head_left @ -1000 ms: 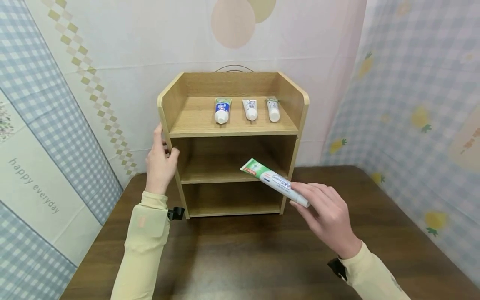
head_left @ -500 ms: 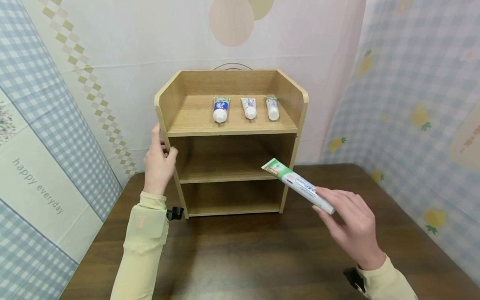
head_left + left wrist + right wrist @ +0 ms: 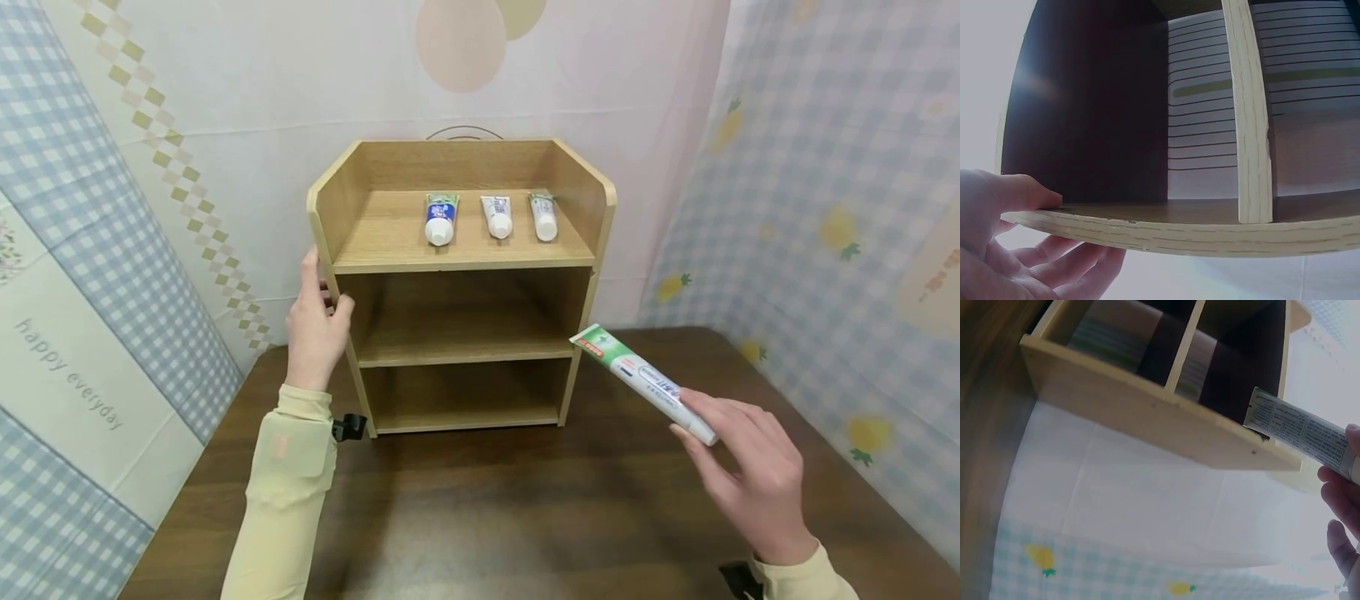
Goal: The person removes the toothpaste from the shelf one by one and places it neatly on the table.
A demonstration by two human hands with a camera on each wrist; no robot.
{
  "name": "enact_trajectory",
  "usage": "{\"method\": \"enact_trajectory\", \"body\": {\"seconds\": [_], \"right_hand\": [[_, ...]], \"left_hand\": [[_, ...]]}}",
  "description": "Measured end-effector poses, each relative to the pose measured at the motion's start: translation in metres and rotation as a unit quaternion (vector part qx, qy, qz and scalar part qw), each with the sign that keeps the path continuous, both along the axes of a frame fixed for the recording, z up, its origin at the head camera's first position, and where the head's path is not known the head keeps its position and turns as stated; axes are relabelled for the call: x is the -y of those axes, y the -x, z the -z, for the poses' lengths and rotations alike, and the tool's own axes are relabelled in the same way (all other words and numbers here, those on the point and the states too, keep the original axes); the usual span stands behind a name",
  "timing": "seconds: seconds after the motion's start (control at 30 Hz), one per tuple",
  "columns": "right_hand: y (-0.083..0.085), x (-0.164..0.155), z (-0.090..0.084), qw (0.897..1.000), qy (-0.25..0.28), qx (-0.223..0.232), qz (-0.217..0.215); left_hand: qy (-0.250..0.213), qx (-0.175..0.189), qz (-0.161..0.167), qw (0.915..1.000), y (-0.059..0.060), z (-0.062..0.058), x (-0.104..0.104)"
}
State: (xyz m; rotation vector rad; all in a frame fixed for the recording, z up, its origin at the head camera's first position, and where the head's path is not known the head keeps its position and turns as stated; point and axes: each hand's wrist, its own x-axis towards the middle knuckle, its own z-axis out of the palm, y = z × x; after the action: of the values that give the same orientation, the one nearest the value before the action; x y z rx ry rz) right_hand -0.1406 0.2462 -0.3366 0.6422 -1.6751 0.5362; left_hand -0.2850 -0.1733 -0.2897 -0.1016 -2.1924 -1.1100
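Note:
A green and white toothpaste tube is pinched at its cap end by my right hand, to the right of the wooden shelf. Its flat green end points up and to the left. In the right wrist view the printed back of the tube shows between thumb and fingers. My left hand grips the left side panel of the shelf. The left wrist view has the thumb on the inner side and the fingers outside the panel edge.
On the top tier lie a blue and white tube, a small white tube and another white tube by the right wall. Two compartments sit below. The shelf stands on a dark wooden table, with patterned cloth around it.
My right hand has moved right and slightly toward me with the toothpaste tube, away from the shelf front. My left hand stays on the side panel.

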Motion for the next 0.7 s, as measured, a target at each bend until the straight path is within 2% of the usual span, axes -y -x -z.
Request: {"method": "enact_trajectory", "body": {"seconds": [0.43, 0.7], "right_hand": [[0.005, -0.018, 0.009, 0.999, 0.005, -0.002, 0.041], [0.021, -0.026, 0.025, 0.998, -0.004, -0.004, 0.064]], "left_hand": [[-0.001, -0.004, -0.001, 1.0000, 0.001, 0.001, 0.000], [-0.006, -0.001, 0.000, 1.0000, 0.002, 0.001, 0.000]]}}
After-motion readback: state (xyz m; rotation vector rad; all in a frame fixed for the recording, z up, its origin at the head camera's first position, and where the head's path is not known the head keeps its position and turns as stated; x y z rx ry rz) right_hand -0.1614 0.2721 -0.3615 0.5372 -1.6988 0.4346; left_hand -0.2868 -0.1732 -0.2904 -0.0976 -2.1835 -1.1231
